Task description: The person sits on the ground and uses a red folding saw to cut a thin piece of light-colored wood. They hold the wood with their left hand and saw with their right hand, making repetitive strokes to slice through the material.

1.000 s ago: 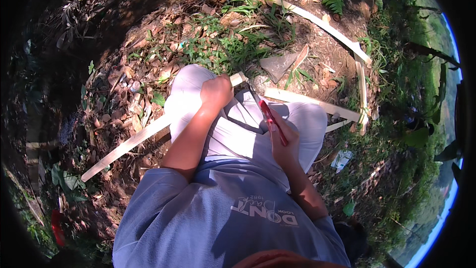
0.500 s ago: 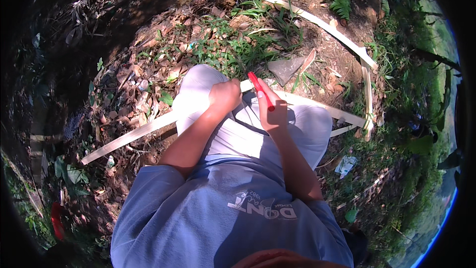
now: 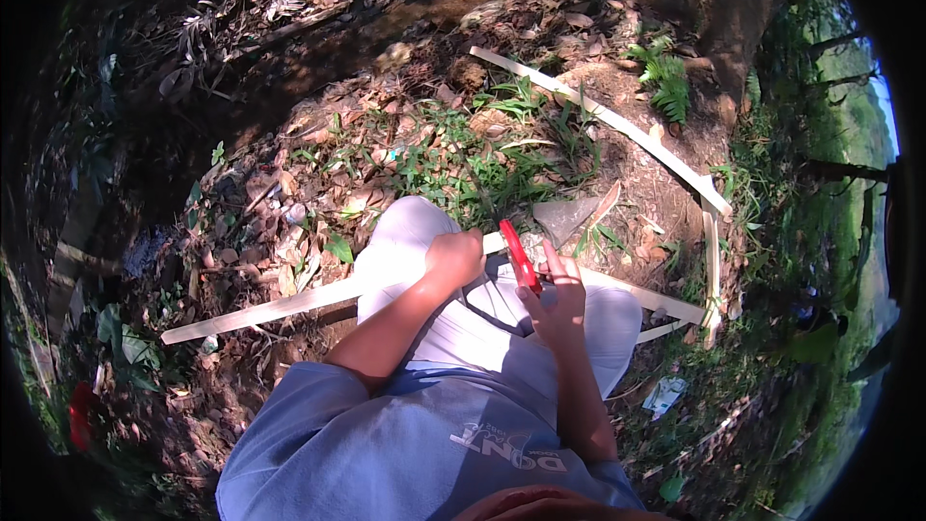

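My left hand (image 3: 455, 259) is closed in a fist at a pale wooden strip (image 3: 265, 310), which runs across my lap from the far left to the right. In my right hand (image 3: 559, 301) is a slim red tool (image 3: 520, 256), whose exact kind I cannot make out. It lies tilted between thumb and palm, with some fingers lifted off it. The tool's upper end is beside a bare stretch of the strip just right of my left fist. A dark cord or band (image 3: 479, 314) hangs in a curve across my trousers under the hands.
Beyond my right knee, another pale strip (image 3: 603, 111) slants to an upright one (image 3: 712, 251), where several strip ends meet. A flat grey stone (image 3: 563, 219) lies ahead among leaves and grass. A pale wrapper (image 3: 664, 397) lies at right, a red object (image 3: 81, 415) at far left.
The whole view has tipped, so hands and strips appear lower. My right fingers have loosened and spread away from the red tool. The left fist stays at the strip.
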Demonstrator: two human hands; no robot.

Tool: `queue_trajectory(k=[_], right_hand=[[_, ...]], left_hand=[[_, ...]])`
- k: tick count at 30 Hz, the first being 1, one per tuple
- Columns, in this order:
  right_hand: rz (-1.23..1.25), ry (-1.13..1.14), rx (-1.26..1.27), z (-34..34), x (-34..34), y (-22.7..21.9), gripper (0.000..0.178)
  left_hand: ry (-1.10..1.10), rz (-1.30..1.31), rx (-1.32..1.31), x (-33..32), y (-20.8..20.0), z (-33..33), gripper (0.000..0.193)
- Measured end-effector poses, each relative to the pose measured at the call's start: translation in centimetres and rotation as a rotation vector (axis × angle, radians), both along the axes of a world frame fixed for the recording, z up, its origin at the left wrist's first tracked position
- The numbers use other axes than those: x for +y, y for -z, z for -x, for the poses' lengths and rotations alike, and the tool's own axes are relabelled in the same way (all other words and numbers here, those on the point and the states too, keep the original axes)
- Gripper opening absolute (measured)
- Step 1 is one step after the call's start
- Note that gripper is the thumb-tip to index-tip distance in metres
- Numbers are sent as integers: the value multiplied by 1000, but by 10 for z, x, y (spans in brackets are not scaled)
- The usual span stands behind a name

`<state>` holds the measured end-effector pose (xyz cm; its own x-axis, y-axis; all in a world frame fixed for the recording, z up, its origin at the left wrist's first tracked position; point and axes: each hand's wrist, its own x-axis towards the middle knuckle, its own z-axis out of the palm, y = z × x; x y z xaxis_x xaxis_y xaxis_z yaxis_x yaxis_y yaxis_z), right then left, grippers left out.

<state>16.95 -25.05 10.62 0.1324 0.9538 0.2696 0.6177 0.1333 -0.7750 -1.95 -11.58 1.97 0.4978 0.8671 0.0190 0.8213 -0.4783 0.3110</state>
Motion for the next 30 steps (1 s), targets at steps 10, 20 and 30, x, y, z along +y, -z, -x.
queue_trajectory(k=[10, 20, 30], right_hand=[[-1086, 458, -377, 14, -86, -165, 66], [-416, -413, -631, 75, -4, -77, 47], [-138, -1, -280, 4, -30, -22, 63]], left_hand=[[37, -47, -16, -3, -11, -18, 22], [-97, 104, 127, -1, -13, -6, 24], [-81, -14, 27, -7, -10, -2, 18]])
